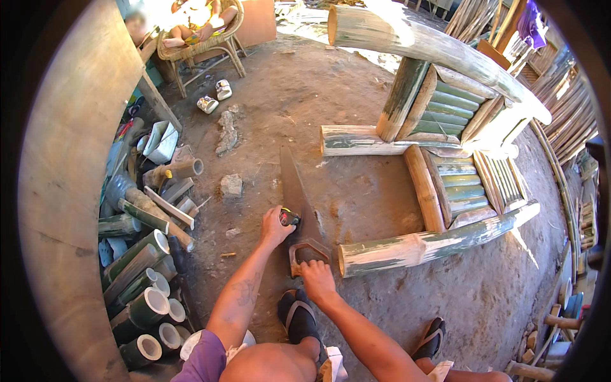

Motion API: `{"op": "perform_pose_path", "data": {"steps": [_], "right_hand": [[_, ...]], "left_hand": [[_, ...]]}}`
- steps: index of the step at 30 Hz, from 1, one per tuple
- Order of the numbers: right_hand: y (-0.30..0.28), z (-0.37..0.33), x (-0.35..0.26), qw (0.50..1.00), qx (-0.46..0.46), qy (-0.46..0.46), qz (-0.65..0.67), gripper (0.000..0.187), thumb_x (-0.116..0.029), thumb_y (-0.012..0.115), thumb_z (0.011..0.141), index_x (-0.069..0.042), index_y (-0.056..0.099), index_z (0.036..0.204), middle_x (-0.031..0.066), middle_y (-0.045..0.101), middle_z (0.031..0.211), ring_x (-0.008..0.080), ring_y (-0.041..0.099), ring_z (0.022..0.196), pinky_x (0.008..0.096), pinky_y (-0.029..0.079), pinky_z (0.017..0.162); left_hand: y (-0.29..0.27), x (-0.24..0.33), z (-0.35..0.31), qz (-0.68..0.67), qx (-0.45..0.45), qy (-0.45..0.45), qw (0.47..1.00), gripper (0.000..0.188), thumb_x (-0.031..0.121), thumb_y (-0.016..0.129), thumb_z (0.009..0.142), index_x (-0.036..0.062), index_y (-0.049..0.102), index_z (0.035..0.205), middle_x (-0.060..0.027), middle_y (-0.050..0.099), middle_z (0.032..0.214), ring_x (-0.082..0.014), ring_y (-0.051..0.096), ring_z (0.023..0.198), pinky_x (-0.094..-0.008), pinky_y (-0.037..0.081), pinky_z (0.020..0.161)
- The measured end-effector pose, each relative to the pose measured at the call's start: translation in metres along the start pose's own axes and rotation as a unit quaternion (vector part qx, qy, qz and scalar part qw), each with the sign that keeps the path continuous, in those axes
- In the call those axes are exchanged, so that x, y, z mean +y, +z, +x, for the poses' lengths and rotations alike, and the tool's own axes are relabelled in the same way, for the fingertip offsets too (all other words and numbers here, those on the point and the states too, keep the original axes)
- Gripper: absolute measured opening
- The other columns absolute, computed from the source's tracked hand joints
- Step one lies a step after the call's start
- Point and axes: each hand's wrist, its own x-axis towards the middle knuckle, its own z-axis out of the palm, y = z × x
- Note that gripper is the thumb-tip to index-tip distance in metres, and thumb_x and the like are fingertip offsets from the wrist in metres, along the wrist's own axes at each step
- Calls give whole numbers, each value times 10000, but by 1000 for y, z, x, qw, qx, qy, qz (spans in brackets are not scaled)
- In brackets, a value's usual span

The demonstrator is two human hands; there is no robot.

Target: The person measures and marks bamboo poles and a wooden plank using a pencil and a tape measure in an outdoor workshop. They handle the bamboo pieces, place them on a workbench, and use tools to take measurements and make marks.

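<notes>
My right hand point(317, 280) is closed around the handle of a handsaw point(298, 188). The saw's long, rusty brown blade points away from me over the dirt ground, its tip at the far end. Beside the blade, my left hand point(273, 230) grips a small dark tape measure point(290, 218) with red and yellow-green marks. Just right of the saw stands a bamboo frame point(417, 249) of thick poles with slatted panels. The near pole's cut end lies close to my right hand.
Cut bamboo pieces point(143, 312) are heaped at the left, beside a wooden panel point(70, 210). A stone point(231, 186) lies left of the saw. Farther back are a pair of shoes point(214, 97) and a wicker chair point(202, 48) with a person in it. Bamboo sticks point(576, 118) lean at the right.
</notes>
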Motion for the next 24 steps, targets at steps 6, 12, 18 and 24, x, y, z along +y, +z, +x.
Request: {"op": "perform_pose_path", "data": {"steps": [6, 12, 18, 24], "right_hand": [[-17, -3, 25, 993, 76, -35, 80, 413, -14, 647, 763, -66, 609, 1171, 155, 624, 1133, 327, 571, 1108, 443, 432, 956], [-81, -15, 14, 952, 124, -49, 275, 477, -81, 679, 848, -6, 544, 1299, 181, 609, 1207, 357, 612, 1073, 452, 482, 918], [-229, -113, 62, 926, 222, 28, 304, 752, -139, 748, 835, -48, 365, 1476, 234, 547, 1264, 374, 645, 996, 432, 519, 869], [-361, -279, 98, 951, 249, 47, 175, 768, -97, 768, 818, -74, 377, 1479, 219, 576, 1267, 272, 697, 859, 368, 561, 746]], "left_hand": [[-93, -32, 19, 85, 5, 29, 996, 655, 146, 830, 662, 18, 588, 1256, -160, 650, 1166, -342, 645, 1031, -403, 530, 914], [-139, 56, -12, -471, -318, -201, 798, 461, 324, 652, 867, 55, 589, 1236, -80, 685, 1019, -201, 673, 911, -410, 575, 787], [-98, 246, -37, -428, -621, -70, 652, 397, 313, 570, 917, 43, 585, 1209, -114, 666, 1094, -227, 651, 1011, -446, 565, 882], [-100, 454, -109, -284, -801, 173, 498, 520, 263, 548, 886, -46, 534, 1303, -174, 650, 1193, -288, 656, 1086, -454, 520, 982]]}}
